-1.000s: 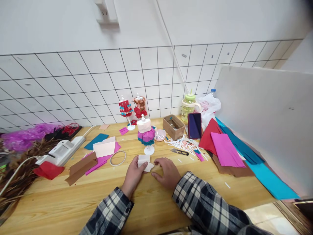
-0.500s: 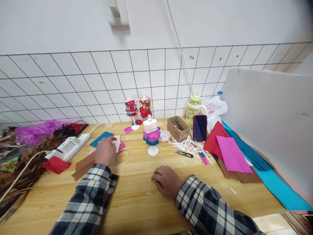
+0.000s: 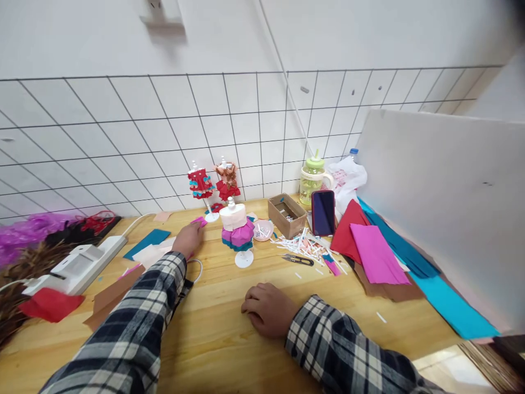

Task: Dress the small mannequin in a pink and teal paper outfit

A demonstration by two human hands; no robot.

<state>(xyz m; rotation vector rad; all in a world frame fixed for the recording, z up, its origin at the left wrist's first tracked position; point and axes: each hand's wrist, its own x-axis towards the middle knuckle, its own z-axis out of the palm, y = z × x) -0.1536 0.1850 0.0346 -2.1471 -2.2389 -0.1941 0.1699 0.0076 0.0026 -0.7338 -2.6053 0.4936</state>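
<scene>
My left hand (image 3: 189, 239) reaches forward over the table, its fingers stretched out onto a small piece of magenta paper (image 3: 199, 221); the fingertips partly cover it. Pale cream paper (image 3: 151, 251) lies beside that wrist, and a white ring (image 3: 199, 269) is partly behind the sleeve. My right hand (image 3: 268, 309) rests on the wood with its fingers curled in and nothing visible in them. Between and beyond the hands stands a small white dress form (image 3: 233, 216) with a cream top and a ruffled skirt (image 3: 238, 235) of purple and teal.
Behind stand two dressed forms, one in red and blue (image 3: 200, 183), one in brown and red (image 3: 227, 180). Rightward are a cardboard box (image 3: 287, 221), paper scraps (image 3: 305, 246), thread snips (image 3: 298, 260), a phone (image 3: 323, 213) and coloured paper sheets (image 3: 377, 251). A power strip (image 3: 82, 265) lies left.
My left hand has left the cream paper and moved forward and right to the small magenta piece. My right hand stays on the table. The view has turned slightly right.
</scene>
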